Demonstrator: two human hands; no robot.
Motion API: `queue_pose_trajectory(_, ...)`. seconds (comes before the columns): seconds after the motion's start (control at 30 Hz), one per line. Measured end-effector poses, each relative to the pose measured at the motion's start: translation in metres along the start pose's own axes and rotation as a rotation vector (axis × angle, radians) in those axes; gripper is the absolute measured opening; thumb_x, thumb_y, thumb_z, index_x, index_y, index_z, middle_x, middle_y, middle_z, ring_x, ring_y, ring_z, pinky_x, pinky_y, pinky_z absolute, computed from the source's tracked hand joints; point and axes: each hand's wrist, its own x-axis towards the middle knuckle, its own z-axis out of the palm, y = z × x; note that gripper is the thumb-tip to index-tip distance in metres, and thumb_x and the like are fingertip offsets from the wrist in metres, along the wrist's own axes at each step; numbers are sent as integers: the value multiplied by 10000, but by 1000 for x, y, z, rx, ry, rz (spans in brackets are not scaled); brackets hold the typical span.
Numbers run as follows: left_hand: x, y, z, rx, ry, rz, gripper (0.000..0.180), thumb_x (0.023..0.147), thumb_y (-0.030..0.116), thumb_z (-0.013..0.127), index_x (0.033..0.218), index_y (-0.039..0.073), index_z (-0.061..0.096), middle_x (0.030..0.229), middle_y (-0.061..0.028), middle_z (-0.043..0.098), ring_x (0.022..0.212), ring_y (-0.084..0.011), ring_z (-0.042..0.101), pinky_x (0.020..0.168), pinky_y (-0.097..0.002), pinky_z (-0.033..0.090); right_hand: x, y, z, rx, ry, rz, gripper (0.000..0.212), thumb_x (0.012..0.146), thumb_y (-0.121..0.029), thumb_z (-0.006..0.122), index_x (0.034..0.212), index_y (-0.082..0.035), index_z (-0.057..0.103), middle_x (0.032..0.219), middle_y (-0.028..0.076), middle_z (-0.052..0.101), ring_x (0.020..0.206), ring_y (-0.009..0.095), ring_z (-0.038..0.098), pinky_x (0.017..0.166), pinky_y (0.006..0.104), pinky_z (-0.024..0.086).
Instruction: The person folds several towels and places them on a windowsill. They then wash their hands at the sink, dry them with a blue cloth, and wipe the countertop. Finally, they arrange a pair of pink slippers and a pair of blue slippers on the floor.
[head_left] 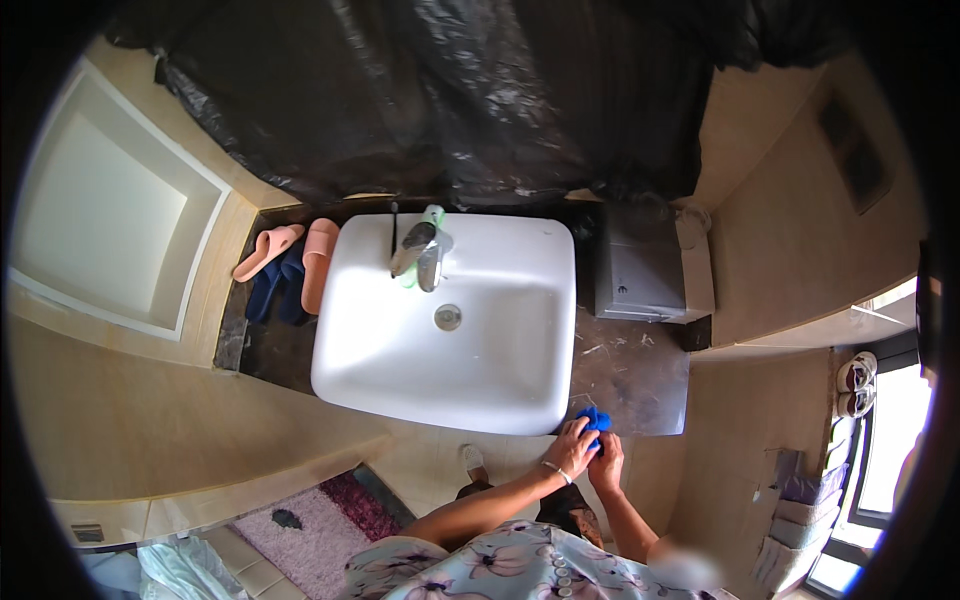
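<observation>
A bunched bright blue cloth (594, 416) is gripped between both my hands, just off the sink's front right corner at the edge of the dark counter. My left hand (572, 448), with a bracelet at the wrist, has its fingers curled round the cloth's left side. Close beside it, my right hand (606, 465) pinches the lower right of the same cloth. The white rectangular sink (440, 395) stands on the counter ahead of me, and a chrome faucet (430, 262) rises at its back. I cannot make out the fingertips clearly.
Pink slippers (319, 262) and dark blue slippers (291, 280) lie left of the sink. A grey box (645, 270) stands on the dark stone counter (640, 385) at right. Black plastic sheeting (430, 100) covers the wall behind. A pink rug (310, 535) lies on the floor.
</observation>
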Motion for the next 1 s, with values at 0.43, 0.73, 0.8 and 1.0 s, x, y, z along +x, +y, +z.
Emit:
queue_pose_trajectory(0.43,-32,-78,-158,436,27,-181,599,944,470,685,1405,94,611,1489,-279,509,1369,-471,480,1109,-588,398,35,-152,92,-551,-167,-40,729,858,-210,711,1536,-59,491,1675,288,273,1553,481,247,1206,581,276)
queue_pose_trajectory(0.73,134,-122,-145,152,136,247,458,872,175,767,1281,44,609,1429,-247,525,1322,-450,524,1142,-486,456,163,-89,127,-398,34,14,716,968,-244,634,1595,-17,374,1616,347,334,1490,512,344,1204,562,330)
queue_pose_trajectory(0.8,182,-144,-161,328,133,222,469,890,200,745,1312,44,612,1485,-250,487,1396,-444,457,1189,-509,387,212,-107,143,-509,15,-3,706,992,-307,597,1592,-7,377,1648,316,307,1536,478,290,1221,568,290)
queue_pose_trajectory(1.0,265,-197,-224,367,263,39,481,908,198,714,1345,27,609,1564,-259,430,1475,-449,379,1235,-547,309,335,-142,187,-640,0,-249,654,964,-278,582,1545,-4,460,1646,275,352,1558,432,277,1254,563,206)
